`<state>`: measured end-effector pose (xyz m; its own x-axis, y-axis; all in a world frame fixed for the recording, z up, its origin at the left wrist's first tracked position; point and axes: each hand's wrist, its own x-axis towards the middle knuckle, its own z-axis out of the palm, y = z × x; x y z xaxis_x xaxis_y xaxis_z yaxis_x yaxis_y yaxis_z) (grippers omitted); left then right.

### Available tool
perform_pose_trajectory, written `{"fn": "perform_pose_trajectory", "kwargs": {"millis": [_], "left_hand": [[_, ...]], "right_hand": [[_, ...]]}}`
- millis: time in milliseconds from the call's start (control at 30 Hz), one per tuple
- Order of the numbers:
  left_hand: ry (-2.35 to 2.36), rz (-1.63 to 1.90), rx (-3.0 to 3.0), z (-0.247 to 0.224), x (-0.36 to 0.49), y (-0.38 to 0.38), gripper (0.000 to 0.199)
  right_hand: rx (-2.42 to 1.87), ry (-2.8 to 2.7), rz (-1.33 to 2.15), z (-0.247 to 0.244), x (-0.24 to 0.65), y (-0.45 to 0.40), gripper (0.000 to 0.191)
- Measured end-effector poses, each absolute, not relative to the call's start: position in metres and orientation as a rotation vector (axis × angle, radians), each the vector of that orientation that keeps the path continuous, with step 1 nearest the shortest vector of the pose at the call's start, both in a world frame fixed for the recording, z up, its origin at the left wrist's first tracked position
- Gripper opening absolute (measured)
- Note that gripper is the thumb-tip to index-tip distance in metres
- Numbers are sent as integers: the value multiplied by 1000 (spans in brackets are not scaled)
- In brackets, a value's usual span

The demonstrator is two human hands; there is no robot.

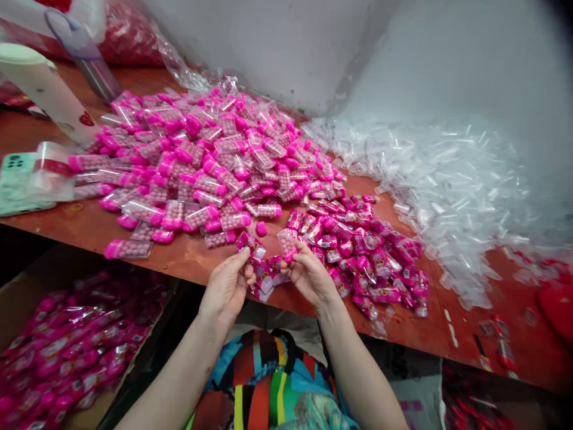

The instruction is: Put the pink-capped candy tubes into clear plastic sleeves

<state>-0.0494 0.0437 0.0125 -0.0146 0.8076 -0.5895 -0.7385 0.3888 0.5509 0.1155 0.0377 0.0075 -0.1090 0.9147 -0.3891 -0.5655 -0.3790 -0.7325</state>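
Note:
My right hand [308, 275] pinches a small clear container of pink candies [287, 243] with a pink cap at its lower end. My left hand [228, 283] is to the left of it, fingers bent together at the edge of a printed pink wrapper [250, 243]. More flat pink wrappers [267, 276] lie on the table between my hands. Beyond my left hand spreads a large pile of pink-capped candy containers [206, 161]. Wrapped pink pieces [367, 251] are heaped to the right of my right hand.
Clear empty containers [439, 179] form a big pile at the right on the red table [188, 258]. A white tumbler [47, 89], a bottle [92, 63] and a phone [22, 182] are at the left. Below is a cardboard box [147, 343] of wrapped pieces.

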Motion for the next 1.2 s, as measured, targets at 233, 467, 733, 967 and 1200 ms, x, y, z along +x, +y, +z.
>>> {"fn": "perform_pose_trajectory", "kwargs": {"millis": [233,467,733,967,1200], "left_hand": [[960,1172,5,18,-34,38,25],[822,1049,82,10,-8,28,17],[763,1001,-122,0,4,30,14],[765,1000,-26,5,-1,27,15],[797,937,176,3,1,17,32]], "right_hand": [[-1290,-812,1338,0,134,1,41],[-1385,-1084,1215,5,140,-8,29],[-1267,-666,1327,-26,115,-17,32],[-1194,-621,1485,-7,116,-35,35],[-1223,-643,1320,2,106,-33,38]]}}
